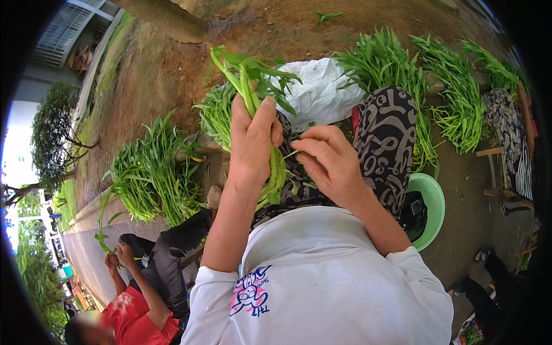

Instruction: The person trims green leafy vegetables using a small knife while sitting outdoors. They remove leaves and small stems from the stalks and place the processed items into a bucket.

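My left hand is closed around several long green stems of a leafy vegetable, held upright over my lap. Leaves hang from their upper end, and the lower stems show beneath the fist. Close on its right, my right hand has bent fingers, with thumb and forefinger near a thin pale stem beside the bunch; whether they pinch it cannot be told. Beyond my knees lies a white plastic sack. A heap of the same greens is partly hidden behind my left hand.
Piles of greens lie at left, beyond my right knee and farther right. A light green basin holding a black item stands by my right thigh. A co-worker in red sits at lower left, holding a stem. Others sit at right.
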Demonstrator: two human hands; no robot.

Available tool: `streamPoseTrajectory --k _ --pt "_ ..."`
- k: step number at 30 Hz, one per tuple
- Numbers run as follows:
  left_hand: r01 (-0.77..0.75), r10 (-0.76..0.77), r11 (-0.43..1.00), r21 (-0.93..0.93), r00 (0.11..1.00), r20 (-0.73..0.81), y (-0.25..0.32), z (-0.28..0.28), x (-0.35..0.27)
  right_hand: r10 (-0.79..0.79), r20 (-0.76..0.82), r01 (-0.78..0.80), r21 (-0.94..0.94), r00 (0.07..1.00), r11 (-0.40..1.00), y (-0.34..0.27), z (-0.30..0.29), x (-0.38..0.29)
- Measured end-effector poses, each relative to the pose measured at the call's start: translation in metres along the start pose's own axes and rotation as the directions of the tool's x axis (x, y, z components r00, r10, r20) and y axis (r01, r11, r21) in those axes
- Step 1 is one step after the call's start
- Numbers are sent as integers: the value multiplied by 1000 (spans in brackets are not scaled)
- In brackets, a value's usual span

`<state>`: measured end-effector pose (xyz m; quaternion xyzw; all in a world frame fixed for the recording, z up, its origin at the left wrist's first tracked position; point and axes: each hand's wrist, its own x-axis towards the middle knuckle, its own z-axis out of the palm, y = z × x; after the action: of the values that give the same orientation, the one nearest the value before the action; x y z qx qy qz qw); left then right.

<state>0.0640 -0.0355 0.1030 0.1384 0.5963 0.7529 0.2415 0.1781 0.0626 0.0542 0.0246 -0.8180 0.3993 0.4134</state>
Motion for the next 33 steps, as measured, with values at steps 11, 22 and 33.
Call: streamPoseTrajectory --k 11,22,33 --pt "5 -4 1000 -15 1000 20 -1 0 -4 215 129 -247 325 968 913 -4 6 -8" --pt "-25 25 999 -37 1000 12 2 4 -3 524 346 -602 652 778 461 3 11 -20" --pt "-10 11 998 -64 1000 6 6 0 -3 488 637 -708 704 597 -52 1 5 -11"
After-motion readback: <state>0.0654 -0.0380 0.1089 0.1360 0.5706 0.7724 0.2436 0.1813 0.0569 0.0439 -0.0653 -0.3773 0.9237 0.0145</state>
